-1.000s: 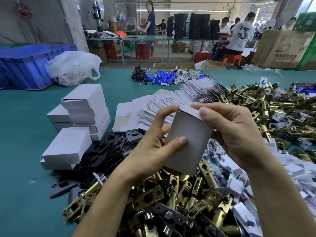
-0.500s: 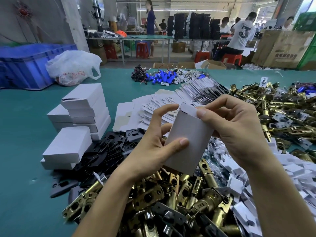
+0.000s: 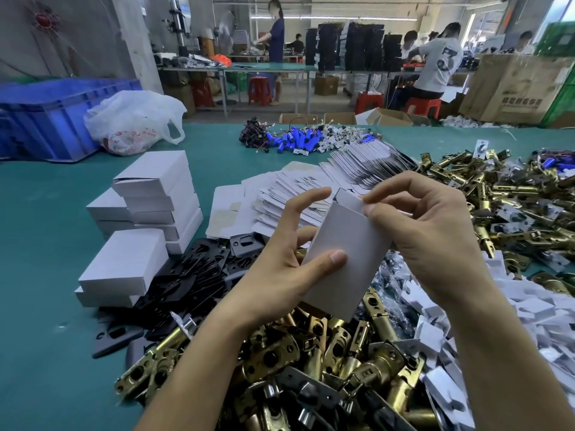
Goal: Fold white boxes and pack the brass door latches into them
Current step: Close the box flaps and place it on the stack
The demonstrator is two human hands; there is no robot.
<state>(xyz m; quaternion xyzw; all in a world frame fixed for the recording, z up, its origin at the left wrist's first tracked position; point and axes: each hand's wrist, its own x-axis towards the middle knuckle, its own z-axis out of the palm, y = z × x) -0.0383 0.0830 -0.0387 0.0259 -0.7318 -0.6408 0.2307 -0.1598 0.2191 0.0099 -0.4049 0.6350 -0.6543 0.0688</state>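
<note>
Your left hand grips the white box by its left edge, thumb pressed flat on the near face and the other fingers curled behind, with the forefinger raised beside the upper corner. Your right hand meets the box at its top right corner and pinches the small end flap between thumb and forefinger. The box sits between your two hands, held up off the table and tilted, its top leaning away from you and its lower end hanging just above the brass door latches heaped under your wrists. More latches spread across the right side of the table, beyond your right hand. Behind the box lies a fanned spread of flat box blanks. To the left of your left hand stand stacks of folded boxes, with black plates scattered between them and the near latch pile. Loose white card pieces lie under your right forearm
</note>
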